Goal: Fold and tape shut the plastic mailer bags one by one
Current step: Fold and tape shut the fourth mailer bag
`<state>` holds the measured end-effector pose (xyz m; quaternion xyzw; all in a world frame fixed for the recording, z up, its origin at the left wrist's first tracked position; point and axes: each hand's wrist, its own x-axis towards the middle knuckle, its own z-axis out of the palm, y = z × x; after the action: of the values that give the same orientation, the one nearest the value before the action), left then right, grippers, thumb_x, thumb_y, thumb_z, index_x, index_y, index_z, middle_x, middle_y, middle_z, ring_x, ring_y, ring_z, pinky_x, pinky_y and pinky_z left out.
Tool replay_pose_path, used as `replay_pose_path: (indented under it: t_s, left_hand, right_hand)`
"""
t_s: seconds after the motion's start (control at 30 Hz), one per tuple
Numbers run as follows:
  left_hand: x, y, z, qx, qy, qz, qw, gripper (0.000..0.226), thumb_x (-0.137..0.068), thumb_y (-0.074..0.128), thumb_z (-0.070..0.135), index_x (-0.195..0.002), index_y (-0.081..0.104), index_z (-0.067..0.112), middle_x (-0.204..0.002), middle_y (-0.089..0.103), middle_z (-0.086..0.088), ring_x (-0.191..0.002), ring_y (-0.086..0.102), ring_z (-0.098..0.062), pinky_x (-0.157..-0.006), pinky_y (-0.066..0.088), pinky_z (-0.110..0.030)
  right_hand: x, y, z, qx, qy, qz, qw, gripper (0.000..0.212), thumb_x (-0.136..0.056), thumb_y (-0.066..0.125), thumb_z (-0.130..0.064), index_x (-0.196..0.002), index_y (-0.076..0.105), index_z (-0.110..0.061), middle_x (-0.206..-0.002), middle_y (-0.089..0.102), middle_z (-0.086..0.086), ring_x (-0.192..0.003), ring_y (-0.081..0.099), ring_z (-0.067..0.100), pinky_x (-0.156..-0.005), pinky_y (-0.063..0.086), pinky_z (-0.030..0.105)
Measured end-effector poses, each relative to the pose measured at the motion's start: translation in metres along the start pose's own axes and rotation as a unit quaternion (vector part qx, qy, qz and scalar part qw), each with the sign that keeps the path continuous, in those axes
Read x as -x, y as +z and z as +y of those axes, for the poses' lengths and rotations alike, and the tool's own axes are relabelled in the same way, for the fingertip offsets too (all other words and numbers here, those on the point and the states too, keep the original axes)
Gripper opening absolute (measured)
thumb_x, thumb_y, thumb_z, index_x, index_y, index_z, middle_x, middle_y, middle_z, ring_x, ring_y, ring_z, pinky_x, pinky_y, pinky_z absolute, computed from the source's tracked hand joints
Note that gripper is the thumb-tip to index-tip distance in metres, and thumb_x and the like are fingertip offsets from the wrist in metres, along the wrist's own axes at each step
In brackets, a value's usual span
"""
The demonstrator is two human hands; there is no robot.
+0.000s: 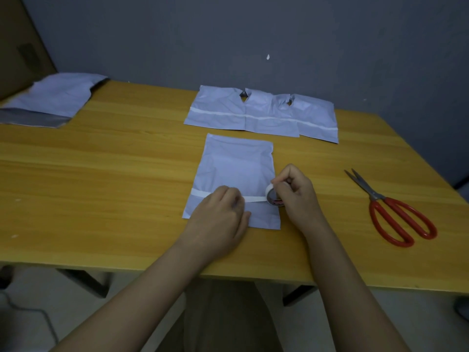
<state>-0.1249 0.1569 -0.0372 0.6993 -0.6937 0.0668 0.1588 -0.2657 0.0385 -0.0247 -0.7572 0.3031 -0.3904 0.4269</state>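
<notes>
Mailer bag lengthwise, tape crosswise

table: glossy wood grain | mailer bag: crinkled matt plastic | scissors: metal blades, red plastic handles

A single head-worn wide-angle camera looks forward and down, close over the yellow wooden surface, toward a grey wall behind.

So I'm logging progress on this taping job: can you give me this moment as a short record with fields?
current bag: mailer bag flat on the table, tape strip partly across it
left hand: presses the strip down
right hand: grips the tape roll at the bag's right edge
taped bags: three, in a row behind
scissors: right, untouched
untaped bags: far left
</notes>
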Motion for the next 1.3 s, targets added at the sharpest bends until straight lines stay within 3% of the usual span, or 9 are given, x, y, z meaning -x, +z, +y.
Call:
replay_pose_path:
  t_s: [0.07,0.23,0.43,0.57,0.7,0.83,1.1,1.23,1.3]
  left_hand:
    - [-0.003,-0.004,0.002,-0.002,-0.014,-0.016,1.000,0.052,-0.092,0.026,0.037,-0.086,0.067,0.006,-0.090,0.060,-0.008,-0.078,0.059,-0.025,-0.059,0.049,-0.032]
    - [-0.014,-0.014,0.004,0.016,-0.028,-0.034,0.999,0.073,-0.089,0.007,0.048,-0.094,0.072,0.013,-0.091,0.064,-0.005,-0.081,0.060,-0.024,-0.059,0.047,-0.033]
    - [-0.014,-0.006,0.009,-0.073,0.002,-0.005,0.997,0.054,-0.090,0.026,0.043,-0.078,0.072,0.016,-0.067,0.054,-0.002,-0.056,0.054,-0.020,-0.041,0.029,-0.024]
    - [-0.015,-0.004,0.013,-0.073,0.010,-0.015,0.997,0.059,-0.090,0.023,0.045,-0.079,0.071,0.013,-0.074,0.054,-0.006,-0.064,0.054,-0.024,-0.048,0.027,-0.027]
    - [-0.019,-0.011,0.016,-0.083,0.015,-0.037,0.996,0.055,-0.092,0.027,0.042,-0.079,0.070,0.009,-0.083,0.057,-0.007,-0.077,0.055,-0.024,-0.057,0.041,-0.030]
    - [-0.020,-0.008,0.014,-0.036,-0.019,-0.075,0.996,0.048,-0.101,0.024,0.043,-0.116,0.055,0.010,-0.117,0.045,-0.005,-0.107,0.044,-0.020,-0.080,0.039,-0.029]
    - [-0.017,-0.008,0.011,0.020,-0.018,-0.035,0.999,0.062,-0.099,0.013,0.049,-0.122,0.059,0.014,-0.115,0.055,-0.005,-0.104,0.051,-0.021,-0.082,0.044,-0.031]
    - [-0.016,-0.012,0.015,-0.002,-0.014,-0.043,0.999,0.088,-0.080,-0.008,0.055,-0.128,0.054,0.014,-0.114,0.056,-0.007,-0.103,0.053,-0.024,-0.077,0.047,-0.034]
    - [-0.016,-0.011,0.016,-0.018,-0.015,-0.037,0.999,0.079,-0.087,-0.002,0.055,-0.129,0.052,0.015,-0.117,0.053,-0.006,-0.107,0.050,-0.023,-0.078,0.045,-0.033]
  right_hand:
    - [0.001,0.000,0.000,-0.004,0.007,0.004,1.000,0.011,-0.078,0.046,-0.010,-0.074,0.046,0.000,-0.065,0.043,-0.003,-0.055,0.038,0.002,-0.052,0.033,0.012]
    - [0.001,0.000,-0.001,-0.010,0.021,0.009,1.000,0.013,-0.083,0.048,-0.005,-0.072,0.047,-0.011,-0.064,0.042,-0.004,-0.054,0.039,0.000,-0.051,0.033,0.010]
    - [0.002,0.001,-0.001,-0.015,0.021,0.011,1.000,0.008,-0.083,0.048,-0.007,-0.076,0.049,-0.002,-0.064,0.042,-0.004,-0.053,0.038,0.000,-0.051,0.033,0.010]
    - [0.002,0.000,-0.001,-0.016,0.023,0.010,1.000,0.010,-0.081,0.049,-0.011,-0.076,0.050,-0.003,-0.065,0.043,-0.004,-0.055,0.039,0.000,-0.052,0.034,0.011]
    - [0.001,-0.001,-0.001,-0.007,0.023,0.005,1.000,0.019,-0.088,0.050,0.006,-0.075,0.049,-0.007,-0.067,0.044,-0.001,-0.055,0.041,-0.001,-0.053,0.034,0.010]
    - [0.002,-0.001,-0.002,-0.009,0.020,0.003,1.000,0.018,-0.087,0.051,0.001,-0.073,0.049,-0.011,-0.067,0.046,-0.003,-0.055,0.042,-0.001,-0.052,0.035,0.010]
    - [0.003,-0.002,-0.004,-0.004,0.024,-0.010,1.000,0.024,-0.086,0.049,0.010,-0.076,0.052,-0.012,-0.071,0.048,-0.003,-0.057,0.044,-0.002,-0.052,0.035,0.011]
    - [0.004,-0.001,-0.005,-0.012,0.025,-0.010,1.000,0.010,-0.081,0.051,-0.004,-0.076,0.052,-0.013,-0.073,0.049,-0.003,-0.058,0.043,-0.001,-0.053,0.036,0.011]
    - [0.004,0.000,-0.006,-0.013,0.024,-0.010,1.000,0.004,-0.076,0.049,-0.011,-0.075,0.052,-0.013,-0.073,0.049,-0.003,-0.058,0.043,-0.002,-0.053,0.036,0.010]
